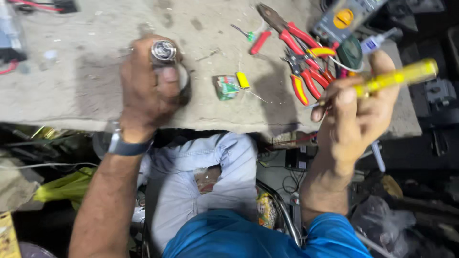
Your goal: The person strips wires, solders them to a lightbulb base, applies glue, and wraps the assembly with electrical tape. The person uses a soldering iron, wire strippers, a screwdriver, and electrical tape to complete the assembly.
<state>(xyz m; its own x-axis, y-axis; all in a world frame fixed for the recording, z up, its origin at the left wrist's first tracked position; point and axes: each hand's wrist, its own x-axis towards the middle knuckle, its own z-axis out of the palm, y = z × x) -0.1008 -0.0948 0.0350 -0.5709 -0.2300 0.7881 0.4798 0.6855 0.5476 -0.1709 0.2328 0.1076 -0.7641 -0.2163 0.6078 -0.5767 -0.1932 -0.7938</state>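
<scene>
My left hand (146, 88) is closed around a small metal cylindrical part (163, 51), whose shiny round end sticks out above my thumb. It is held just over the grey workbench (86, 91). My right hand (356, 112) grips a screwdriver with a clear yellow handle (397, 76); its thin shaft points left past my fingers. That hand hovers over the bench's front right edge, close to the red-handled pliers (306, 79).
Red-and-yellow pliers and cutters, a small red screwdriver (260, 42), a yellow-dial multimeter (342, 19), a glue tube (377, 42) and a small green packet (224, 87) lie on the bench. Below are my jeans-clad knee (201, 167), cables and clutter.
</scene>
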